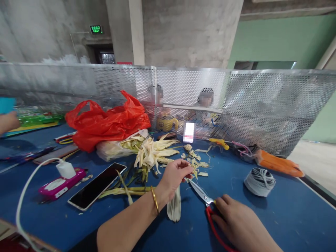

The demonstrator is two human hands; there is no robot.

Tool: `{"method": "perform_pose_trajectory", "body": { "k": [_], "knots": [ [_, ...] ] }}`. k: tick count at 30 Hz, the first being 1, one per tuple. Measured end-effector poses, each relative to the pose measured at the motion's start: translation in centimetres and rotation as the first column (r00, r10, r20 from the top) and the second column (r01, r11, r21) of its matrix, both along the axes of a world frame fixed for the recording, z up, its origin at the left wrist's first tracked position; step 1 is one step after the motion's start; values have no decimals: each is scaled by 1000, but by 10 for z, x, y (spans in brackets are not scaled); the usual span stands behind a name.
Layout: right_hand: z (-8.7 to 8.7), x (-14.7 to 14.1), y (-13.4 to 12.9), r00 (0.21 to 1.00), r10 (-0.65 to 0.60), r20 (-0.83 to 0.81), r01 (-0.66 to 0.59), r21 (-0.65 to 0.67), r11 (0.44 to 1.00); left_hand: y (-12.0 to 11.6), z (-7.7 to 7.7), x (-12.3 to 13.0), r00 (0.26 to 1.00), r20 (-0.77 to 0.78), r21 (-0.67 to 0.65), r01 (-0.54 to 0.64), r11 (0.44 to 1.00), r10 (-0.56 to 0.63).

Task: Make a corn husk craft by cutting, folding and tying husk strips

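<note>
My left hand [178, 173], with a gold bangle on the wrist, pinches a dried husk strip [174, 206] that hangs below it. My right hand [233, 215] grips the red handles of the scissors [201, 191]. Their silver blades point up and left, and the tips are close to my left fingertips. Behind my left hand lie small husk scraps [195, 162] and a bundle of pale husks [154, 150].
A phone [97, 187], a pink power strip [61, 183] with a white cable and a red bag [107, 122] are on the left. White string [259, 182] and an orange item [278, 163] lie right. A perforated screen [189, 87] stands behind; another person's hand [9, 122] is far left.
</note>
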State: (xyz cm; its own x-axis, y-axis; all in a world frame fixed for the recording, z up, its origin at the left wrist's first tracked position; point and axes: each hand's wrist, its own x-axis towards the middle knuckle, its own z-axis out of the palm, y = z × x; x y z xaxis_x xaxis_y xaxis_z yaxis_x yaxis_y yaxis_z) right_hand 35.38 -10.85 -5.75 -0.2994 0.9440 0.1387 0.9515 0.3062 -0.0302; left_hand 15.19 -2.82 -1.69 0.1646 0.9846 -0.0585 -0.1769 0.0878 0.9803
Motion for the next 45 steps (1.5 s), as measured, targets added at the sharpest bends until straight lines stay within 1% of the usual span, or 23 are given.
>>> {"method": "perform_pose_trajectory", "body": {
  "k": [1, 3, 5, 6, 7, 8, 9, 10, 11, 12, 13, 15, 18, 23, 25, 27, 30, 32, 35, 37, 39, 41, 45],
  "knots": [
    [6, -1, -1, 999, 23, -31, -23, 12, 1000, -1, 2, -1, 1000, -5, 33, 28, 999, -28],
    [23, -2, 3, 982, 52, -180, -39, 73, 997, -3, 7, -2, 995, -7, 98, 95, 991, -95],
    [41, -4, 12, 919, 46, -392, 47, 224, 973, -5, 10, -3, 986, -4, 144, 165, 976, -166],
    [49, -6, 18, 885, 57, -463, 79, 268, 960, -6, 11, -4, 981, -5, 155, 195, 969, -196],
    [54, -9, 25, 848, 75, -525, 73, 256, 964, -6, 12, -4, 975, -7, 159, 219, 963, -220],
    [58, -14, 31, 797, 71, -600, 42, 172, 984, -7, 12, -4, 971, -12, 161, 239, 958, -241],
    [58, -20, 36, 727, 44, -685, -10, 54, 998, -8, 12, -5, 967, -19, 163, 256, 953, -256],
    [56, -26, 40, 657, 23, -753, -104, -60, 993, -8, 12, -5, 964, -27, 164, 265, 950, -265],
    [53, -33, 43, 573, -7, -819, -171, -128, 977, -8, 12, -5, 963, -35, 162, 271, 949, -269],
    [48, -39, 44, 462, -48, -886, -192, -153, 969, -8, 11, -5, 963, -46, 157, 270, 950, -266],
    [43, -44, 44, 372, -75, -925, -189, -155, 970, -8, 10, -5, 966, -52, 145, 260, 955, -255],
    [35, -48, 41, 250, -108, -962, -172, -154, 973, -7, 7, -4, 973, -39, 92, 232, 968, -229],
    [29, -45, 37, 148, -141, -979, -120, -160, 980, -7, 2, -1, 978, 1, 24, 208, 978, -208],
    [29, -42, 35, 49, -172, -984, -119, -177, 977, -13, -3, 8, 988, 4, 50, 156, 987, -156],
    [28, -45, 35, 46, -157, -987, -109, -161, 981, -14, -4, 10, 992, 29, 59, 124, 990, -126],
    [26, -47, 35, 72, -133, -988, -93, -139, 986, -15, -5, 12, 993, 45, 78, 104, 991, -108],
    [23, -45, 35, 174, -83, -981, -75, -98, 992, -15, -5, 12, 996, 25, 121, 81, 989, -85],
    [22, -42, 36, 252, -39, -967, -23, -47, 999, -14, -5, 12, 997, -8, 151, 71, 986, -71],
    [21, -37, 37, 313, 40, -949, 83, 70, 994, -13, -5, 11, 995, -58, 190, 94, 977, -85],
    [21, -34, 37, 366, 88, -926, 104, 135, 985, -13, -7, 11, 992, -71, 198, 116, 973, -104],
    [21, -33, 36, 435, 103, -895, 116, 169, 979, -14, -8, 12, 992, -55, 176, 120, 977, -112],
    [20, -33, 36, 473, 95, -876, 133, 177, 975, -15, -9, 12, 993, -13, 126, 114, 985, -113],
    [21, -36, 34, 475, 87, -876, 160, 184, 970, -17, -9, 13, 989, 82, 16, 126, 992, -127]
  ]
}}
